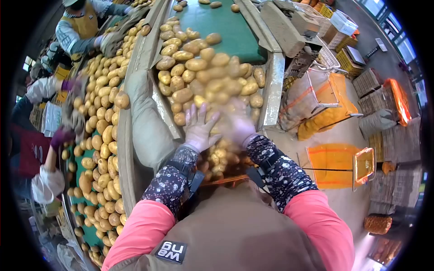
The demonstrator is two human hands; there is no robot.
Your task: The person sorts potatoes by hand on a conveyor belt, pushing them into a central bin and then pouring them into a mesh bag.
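This is a big work hall with a grey floor and two long belts (pixel 226 31) with green tops. The view looks down from the person's head.

Closest in, at 6 o'clock, is a brown vest (pixel 235 230). A small dark patch (pixel 172 251) sits on it with white letters. They are upside down and look like "wang". Pink sleeves (pixel 140 230) come out at 7 and 5 o'clock. Past them, dark arm covers (pixel 169 183) with little flowers reach up to the wrists.

Both arms stretch forward to the near end of the middle belt. The left hand (pixel 199 128) is open, palm down, fingers spread wide, and it lies on the potatoes (pixel 203 72). The right hand (pixel 236 126) is just beside it, at the middle of the view. It is very blurry, so I cannot tell if it is open or closed. More potatoes show below the hands, between the wrists.

The potatoes fill the belt in a thick heap from the hands toward 12 o'clock.

At 9 o'clock a second belt (pixel 101 135) is also full of potatoes. Other people stand there, with one gloved hand (pixel 61 135) at 9 o'clock and a worker in a yellow vest (pixel 83 22) at 11 o'clock.

At 3 o'clock orange bags (pixel 332 165) hang open on frames. Crates (pixel 346 22) sit far off at 1 o'clock.
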